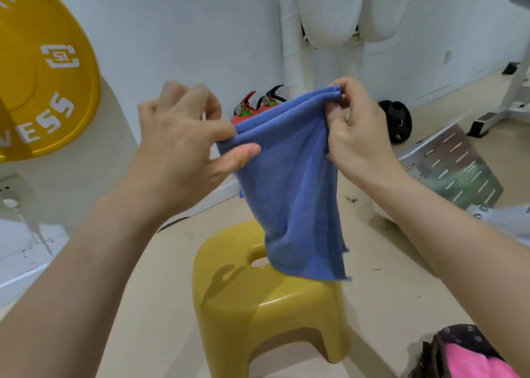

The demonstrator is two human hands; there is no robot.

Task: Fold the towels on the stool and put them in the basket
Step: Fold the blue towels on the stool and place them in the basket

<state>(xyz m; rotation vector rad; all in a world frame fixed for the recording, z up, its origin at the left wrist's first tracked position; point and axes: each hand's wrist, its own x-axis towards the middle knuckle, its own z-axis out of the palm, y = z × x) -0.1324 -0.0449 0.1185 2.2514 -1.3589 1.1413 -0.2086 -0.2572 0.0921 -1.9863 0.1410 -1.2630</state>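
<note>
A blue towel [295, 182] hangs doubled over in the air above a yellow plastic stool [258, 300]. My left hand [183, 145] pinches its upper left corner between thumb and fingers. My right hand [355, 131] grips the upper right corner, held slightly higher. The towel's lower edge dangles just over the stool's seat, near the handle slot. A dark patterned basket [459, 340] sits at the bottom right corner, with a pink towel [476, 363] inside it.
A large yellow weight plate [43, 70] leans at the left wall. Two red fire extinguishers [252, 108] stand behind the towel. A black weight plate [397, 121] and a metal machine base [456, 171] lie on the beige floor at right.
</note>
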